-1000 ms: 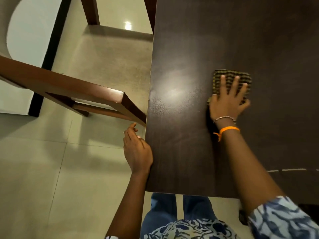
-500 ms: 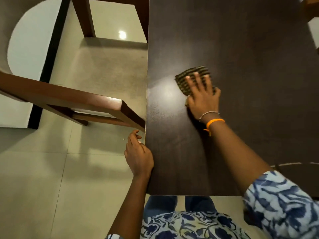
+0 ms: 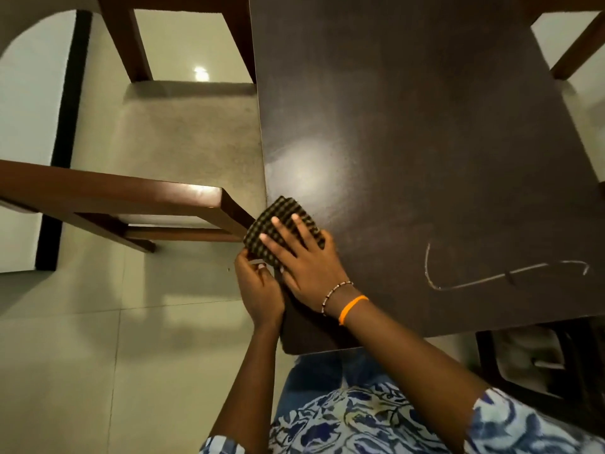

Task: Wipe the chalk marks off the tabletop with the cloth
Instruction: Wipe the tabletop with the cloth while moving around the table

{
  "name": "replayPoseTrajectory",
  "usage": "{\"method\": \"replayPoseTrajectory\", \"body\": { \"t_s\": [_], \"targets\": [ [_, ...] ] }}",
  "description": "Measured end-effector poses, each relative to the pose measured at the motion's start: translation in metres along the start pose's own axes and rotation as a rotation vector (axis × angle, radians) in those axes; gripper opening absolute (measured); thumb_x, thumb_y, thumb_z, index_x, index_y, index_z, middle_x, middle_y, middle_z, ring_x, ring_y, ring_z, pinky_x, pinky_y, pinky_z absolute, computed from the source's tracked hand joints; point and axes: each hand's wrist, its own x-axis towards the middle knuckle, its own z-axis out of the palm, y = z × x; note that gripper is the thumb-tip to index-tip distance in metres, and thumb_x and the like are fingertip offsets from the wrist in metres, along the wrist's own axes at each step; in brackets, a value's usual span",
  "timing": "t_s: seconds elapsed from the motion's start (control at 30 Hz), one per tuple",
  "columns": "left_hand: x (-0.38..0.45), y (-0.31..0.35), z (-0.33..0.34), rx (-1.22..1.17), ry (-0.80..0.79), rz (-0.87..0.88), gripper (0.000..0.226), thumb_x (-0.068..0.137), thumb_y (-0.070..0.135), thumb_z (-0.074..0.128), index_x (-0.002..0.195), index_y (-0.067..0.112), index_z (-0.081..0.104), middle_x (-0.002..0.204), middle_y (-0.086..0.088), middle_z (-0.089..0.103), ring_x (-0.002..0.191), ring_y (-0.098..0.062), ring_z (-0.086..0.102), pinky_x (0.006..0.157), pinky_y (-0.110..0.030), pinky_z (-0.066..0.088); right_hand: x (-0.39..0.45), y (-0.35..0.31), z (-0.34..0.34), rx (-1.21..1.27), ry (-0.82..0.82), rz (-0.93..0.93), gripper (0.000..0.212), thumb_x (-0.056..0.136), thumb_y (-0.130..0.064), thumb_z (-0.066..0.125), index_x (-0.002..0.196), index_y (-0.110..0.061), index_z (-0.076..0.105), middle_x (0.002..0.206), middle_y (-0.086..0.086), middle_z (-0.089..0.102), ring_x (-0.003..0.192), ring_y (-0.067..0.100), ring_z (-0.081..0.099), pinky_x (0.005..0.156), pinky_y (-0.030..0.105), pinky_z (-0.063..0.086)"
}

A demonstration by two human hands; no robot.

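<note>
A folded checked cloth (image 3: pixel 279 221) lies at the left edge of the dark brown tabletop (image 3: pixel 409 132), partly overhanging it. My right hand (image 3: pixel 301 257) presses flat on the cloth with its fingers spread. My left hand (image 3: pixel 260 286) is cupped just below the table's edge, under the overhanging cloth, its fingertips touching the cloth's lower corner. White chalk marks (image 3: pixel 484 276), a curved line with a long tail, show on the tabletop near its front right.
A wooden chair (image 3: pixel 131 198) with a beige seat stands against the table's left side, its backrest close to the cloth. Another chair's leg (image 3: pixel 576 50) is at the far right. A dark stool (image 3: pixel 540 365) sits under the table's front right. The floor is tiled.
My right hand has slid the cloth left and toward me, from the table's middle to its left edge. My left hand has risen to meet the cloth. The view shifted, revealing more chalk.
</note>
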Motion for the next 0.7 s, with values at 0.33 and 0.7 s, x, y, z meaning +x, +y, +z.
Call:
{"method": "replayPoseTrajectory", "body": {
  "t_s": [0.33, 0.7],
  "targets": [
    [-0.037, -0.033, -0.006, 0.129, -0.073, 0.01, 0.031, 0.1, 0.013, 0.034, 0.129, 0.018, 0.041, 0.115, 0.0, 0.055, 0.105, -0.021, 0.055, 0.085, -0.033, 0.042, -0.07, 0.177, -0.023, -0.024, 0.035, 0.628, 0.064, 0.085, -0.035, 0.033, 0.147, -0.035, 0.02, 0.159, -0.002, 0.014, 0.146, 0.026, 0.012, 0.101, 0.052, 0.024],
    [-0.038, -0.025, -0.008, 0.206, -0.031, 0.072, 0.038, 0.092, 0.018, 0.033, 0.129, 0.014, 0.04, 0.122, -0.009, 0.055, 0.107, -0.024, 0.055, 0.085, -0.035, 0.045, -0.051, -0.016, 0.015, 0.061, 0.013, 0.133, 0.069, 0.081, -0.035, 0.05, 0.146, -0.029, 0.028, 0.157, 0.006, 0.023, 0.144, 0.034, 0.021, 0.103, 0.059, 0.029]
  ]
}}
